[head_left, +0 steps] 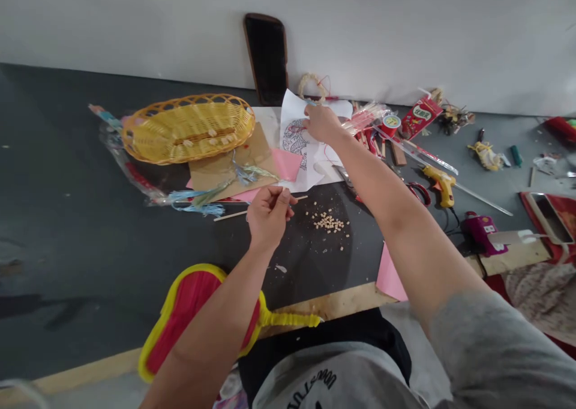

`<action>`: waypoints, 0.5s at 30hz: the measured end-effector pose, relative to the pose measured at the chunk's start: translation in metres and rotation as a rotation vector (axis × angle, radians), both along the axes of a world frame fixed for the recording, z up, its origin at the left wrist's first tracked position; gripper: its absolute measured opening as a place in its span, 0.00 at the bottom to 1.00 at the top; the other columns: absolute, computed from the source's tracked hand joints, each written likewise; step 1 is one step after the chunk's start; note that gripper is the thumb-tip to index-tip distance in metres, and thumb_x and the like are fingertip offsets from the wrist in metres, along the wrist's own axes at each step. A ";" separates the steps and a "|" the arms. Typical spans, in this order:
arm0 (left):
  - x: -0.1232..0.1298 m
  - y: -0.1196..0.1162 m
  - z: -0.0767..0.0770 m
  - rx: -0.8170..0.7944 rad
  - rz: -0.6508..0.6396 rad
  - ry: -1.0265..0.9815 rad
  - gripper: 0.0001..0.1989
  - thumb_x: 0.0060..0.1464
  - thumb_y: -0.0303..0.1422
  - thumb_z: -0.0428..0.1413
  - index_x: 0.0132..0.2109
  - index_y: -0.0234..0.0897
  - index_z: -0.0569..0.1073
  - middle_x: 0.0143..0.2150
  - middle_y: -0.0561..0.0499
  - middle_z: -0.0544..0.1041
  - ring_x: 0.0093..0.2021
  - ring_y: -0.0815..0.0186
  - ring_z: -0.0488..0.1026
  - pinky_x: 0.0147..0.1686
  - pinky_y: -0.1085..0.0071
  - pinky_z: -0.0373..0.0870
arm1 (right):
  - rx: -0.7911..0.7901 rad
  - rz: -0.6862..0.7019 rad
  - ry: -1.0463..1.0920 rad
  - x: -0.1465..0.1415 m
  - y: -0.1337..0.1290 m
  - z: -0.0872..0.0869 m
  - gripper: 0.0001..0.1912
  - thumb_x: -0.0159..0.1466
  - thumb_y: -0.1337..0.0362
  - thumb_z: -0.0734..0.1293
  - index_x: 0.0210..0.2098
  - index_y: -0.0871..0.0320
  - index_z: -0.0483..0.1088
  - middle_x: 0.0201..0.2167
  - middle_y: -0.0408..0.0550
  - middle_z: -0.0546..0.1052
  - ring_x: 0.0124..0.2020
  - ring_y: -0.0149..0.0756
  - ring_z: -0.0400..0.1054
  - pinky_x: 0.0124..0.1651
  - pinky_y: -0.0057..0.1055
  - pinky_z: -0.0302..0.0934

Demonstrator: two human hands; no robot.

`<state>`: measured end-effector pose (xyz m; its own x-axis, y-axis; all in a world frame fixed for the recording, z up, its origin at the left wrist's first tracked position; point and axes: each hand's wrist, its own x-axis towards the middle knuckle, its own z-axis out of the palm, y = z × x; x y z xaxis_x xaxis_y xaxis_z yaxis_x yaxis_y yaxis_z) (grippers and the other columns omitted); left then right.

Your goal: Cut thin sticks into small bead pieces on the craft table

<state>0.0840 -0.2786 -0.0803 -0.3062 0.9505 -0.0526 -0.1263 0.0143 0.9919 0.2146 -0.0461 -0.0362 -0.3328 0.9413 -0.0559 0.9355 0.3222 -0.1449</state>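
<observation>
My left hand (269, 214) is over the dark tabletop, its thumb and fingers drawn together. A thin wooden stick (231, 216) runs behind those fingers; I cannot tell whether they grip it. To the right lies a small pile of tiny cut wooden pieces (330, 222). Stretched out farther, my right hand (321, 123) is over a white sheet with a printed line drawing (294, 136), near its upper edge. Its fingers are curled in, and what they hold is hidden. Pink paper (287, 164) and brown card (216, 175) lie between the hands and a yellow woven basket (189, 130).
A phone (267, 58) leans on the wall. At right are a red thread spool (390, 123), a red drink carton (420, 116), a yellow glue gun (441, 185) and red-handled scissors (418, 192). A red and yellow fan-shaped piece (186, 301) lies at the front edge; blue tassels (198, 205) lie left.
</observation>
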 end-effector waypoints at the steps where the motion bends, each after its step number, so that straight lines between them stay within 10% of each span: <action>1: 0.000 0.000 -0.001 -0.009 -0.006 0.003 0.15 0.54 0.43 0.63 0.35 0.36 0.72 0.27 0.52 0.79 0.18 0.75 0.68 0.17 0.80 0.63 | -0.010 -0.017 -0.013 -0.004 0.005 -0.004 0.18 0.72 0.66 0.59 0.58 0.66 0.68 0.54 0.62 0.75 0.54 0.45 0.69 0.56 0.40 0.59; 8: 0.001 -0.001 0.001 -0.016 -0.044 -0.005 0.13 0.56 0.42 0.62 0.35 0.36 0.73 0.27 0.52 0.79 0.19 0.76 0.68 0.18 0.80 0.63 | -0.021 -0.064 -0.080 -0.019 0.012 -0.012 0.18 0.68 0.78 0.57 0.54 0.68 0.70 0.49 0.58 0.75 0.53 0.42 0.71 0.57 0.41 0.59; 15: 0.001 -0.001 0.000 -0.027 -0.032 0.013 0.14 0.55 0.43 0.62 0.35 0.36 0.73 0.27 0.52 0.79 0.19 0.75 0.68 0.18 0.80 0.63 | 0.094 0.041 0.086 -0.011 -0.018 0.016 0.15 0.68 0.75 0.57 0.46 0.60 0.72 0.46 0.53 0.77 0.47 0.41 0.70 0.54 0.41 0.62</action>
